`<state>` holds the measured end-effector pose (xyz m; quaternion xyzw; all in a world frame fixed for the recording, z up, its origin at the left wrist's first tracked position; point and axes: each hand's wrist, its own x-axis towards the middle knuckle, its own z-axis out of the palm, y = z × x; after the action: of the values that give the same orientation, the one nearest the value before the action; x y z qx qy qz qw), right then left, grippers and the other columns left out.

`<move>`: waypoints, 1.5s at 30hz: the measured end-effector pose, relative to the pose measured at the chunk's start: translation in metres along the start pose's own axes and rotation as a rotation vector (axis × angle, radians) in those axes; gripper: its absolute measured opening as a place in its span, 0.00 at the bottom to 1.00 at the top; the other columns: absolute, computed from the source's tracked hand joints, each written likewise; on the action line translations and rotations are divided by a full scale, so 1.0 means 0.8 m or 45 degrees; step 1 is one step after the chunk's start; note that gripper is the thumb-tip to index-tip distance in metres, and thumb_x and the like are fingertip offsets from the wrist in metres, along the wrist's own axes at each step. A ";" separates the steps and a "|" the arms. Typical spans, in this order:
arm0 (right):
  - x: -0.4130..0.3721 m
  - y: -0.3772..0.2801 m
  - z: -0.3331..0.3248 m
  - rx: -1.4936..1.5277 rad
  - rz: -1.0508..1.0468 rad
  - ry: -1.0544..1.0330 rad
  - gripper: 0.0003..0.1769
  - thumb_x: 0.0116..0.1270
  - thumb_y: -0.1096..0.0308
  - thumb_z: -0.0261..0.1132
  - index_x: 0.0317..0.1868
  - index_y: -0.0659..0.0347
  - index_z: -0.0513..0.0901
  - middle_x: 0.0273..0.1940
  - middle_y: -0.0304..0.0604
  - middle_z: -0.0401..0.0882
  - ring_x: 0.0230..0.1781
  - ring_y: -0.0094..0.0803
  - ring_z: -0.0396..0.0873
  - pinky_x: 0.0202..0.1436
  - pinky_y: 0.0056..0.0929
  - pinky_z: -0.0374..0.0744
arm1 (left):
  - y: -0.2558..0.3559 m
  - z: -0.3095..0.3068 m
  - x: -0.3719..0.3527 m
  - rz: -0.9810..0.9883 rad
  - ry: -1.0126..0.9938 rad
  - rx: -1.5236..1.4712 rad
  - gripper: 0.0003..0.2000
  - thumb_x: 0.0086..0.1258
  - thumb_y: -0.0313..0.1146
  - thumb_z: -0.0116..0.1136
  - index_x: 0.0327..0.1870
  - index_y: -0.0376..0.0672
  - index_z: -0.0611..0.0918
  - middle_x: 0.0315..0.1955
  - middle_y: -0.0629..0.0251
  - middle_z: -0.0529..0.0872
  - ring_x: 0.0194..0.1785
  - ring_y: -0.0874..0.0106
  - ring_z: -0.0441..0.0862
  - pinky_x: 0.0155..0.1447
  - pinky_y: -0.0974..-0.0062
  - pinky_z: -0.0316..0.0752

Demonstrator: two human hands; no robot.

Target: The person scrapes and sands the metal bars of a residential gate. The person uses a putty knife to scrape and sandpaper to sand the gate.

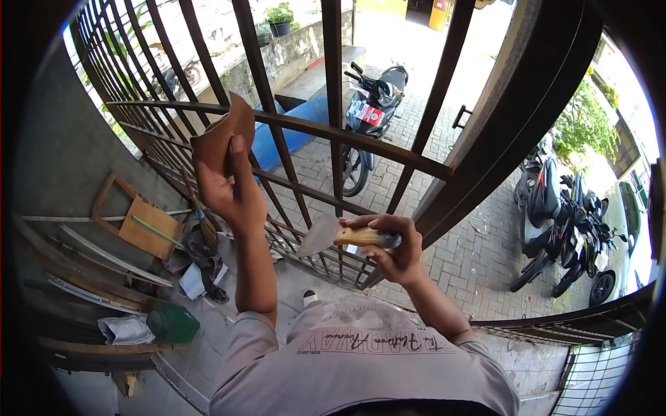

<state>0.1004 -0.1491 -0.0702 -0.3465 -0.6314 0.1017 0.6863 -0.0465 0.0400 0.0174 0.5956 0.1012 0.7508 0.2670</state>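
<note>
Left hand [225, 187] pinches sandpaper [223, 132] on the rail [305, 127], upper left; right hand [390, 249] closed on scraper [333, 236], centre, blade pointing left, below the rail

The left hand [225, 184] grips sandpaper [225, 132] just in front of the gate [332, 83], up and left of the right hand [392, 246]. The right hand grips a scraper [347, 236] by its handle, with the blade pointing left toward the left forearm. Both grips are on the near side of the bars. Behind the bars, above the scraper grip, stands a scooter [371, 111]. Well right of that grip, past the post [513, 118], are motorbikes [562, 229]. Below and left of the sandpaper grip, a frame [139, 222] lies by the wall [55, 152], with planks [90, 277] lower still.
</note>
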 end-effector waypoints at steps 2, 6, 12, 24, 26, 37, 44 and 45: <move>-0.005 -0.005 0.002 0.022 0.065 -0.013 0.26 0.66 0.71 0.73 0.56 0.68 0.69 0.50 0.60 0.84 0.57 0.50 0.85 0.60 0.43 0.84 | -0.003 0.022 0.009 0.029 -0.107 0.077 0.13 0.78 0.27 0.58 0.59 0.32 0.79 0.54 0.56 0.86 0.57 0.72 0.83 0.62 0.73 0.76; -0.011 -0.013 0.003 0.027 0.061 0.014 0.26 0.66 0.71 0.74 0.56 0.69 0.69 0.50 0.61 0.84 0.57 0.50 0.85 0.60 0.44 0.84 | -0.005 0.058 -0.010 0.453 -0.550 0.446 0.14 0.72 0.18 0.57 0.56 0.38 0.84 0.53 0.56 0.89 0.59 0.63 0.85 0.62 0.66 0.79; -0.029 -0.005 0.003 0.168 0.192 0.225 0.24 0.69 0.71 0.71 0.56 0.70 0.68 0.50 0.62 0.84 0.57 0.51 0.85 0.62 0.46 0.83 | -0.024 0.052 -0.023 0.363 -0.482 0.495 0.17 0.71 0.19 0.57 0.60 0.38 0.82 0.54 0.56 0.88 0.65 0.57 0.82 0.72 0.55 0.72; 0.028 -0.041 0.001 0.124 0.050 0.108 0.31 0.72 0.56 0.69 0.56 0.69 0.61 0.45 0.69 0.81 0.51 0.56 0.85 0.58 0.60 0.83 | -0.024 0.039 -0.025 0.470 -0.420 0.665 0.12 0.72 0.24 0.59 0.54 0.39 0.84 0.53 0.60 0.88 0.59 0.64 0.84 0.61 0.65 0.64; 0.033 -0.056 -0.009 0.110 0.030 0.163 0.31 0.72 0.54 0.68 0.57 0.68 0.61 0.43 0.68 0.82 0.49 0.56 0.86 0.57 0.60 0.83 | -0.055 0.016 -0.023 0.329 -0.374 0.723 0.13 0.74 0.25 0.57 0.56 0.40 0.85 0.56 0.63 0.88 0.61 0.66 0.83 0.63 0.67 0.63; 0.016 -0.063 -0.024 0.062 0.198 0.410 0.31 0.74 0.49 0.66 0.58 0.65 0.63 0.43 0.65 0.83 0.44 0.54 0.87 0.52 0.52 0.86 | -0.052 0.048 -0.069 0.432 -0.232 0.605 0.14 0.77 0.22 0.48 0.55 0.38 0.85 0.59 0.53 0.86 0.69 0.56 0.78 0.71 0.63 0.62; -0.016 -0.063 -0.024 0.332 0.331 0.205 0.26 0.75 0.60 0.66 0.59 0.67 0.62 0.48 0.67 0.82 0.51 0.56 0.86 0.57 0.52 0.85 | -0.071 0.055 -0.072 0.295 -0.097 0.513 0.13 0.72 0.16 0.51 0.52 0.36 0.84 0.63 0.47 0.82 0.73 0.51 0.74 0.73 0.56 0.61; -0.020 -0.064 -0.025 0.354 0.420 0.181 0.26 0.75 0.60 0.66 0.59 0.67 0.63 0.48 0.66 0.82 0.51 0.54 0.86 0.57 0.51 0.85 | -0.070 0.066 -0.082 0.507 -0.139 0.530 0.14 0.72 0.16 0.51 0.53 0.36 0.84 0.63 0.47 0.82 0.73 0.50 0.74 0.75 0.55 0.60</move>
<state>0.1012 -0.2028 -0.0514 -0.3535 -0.4961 0.2739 0.7443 0.0292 0.0437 -0.0500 0.6852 0.1197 0.7184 -0.0087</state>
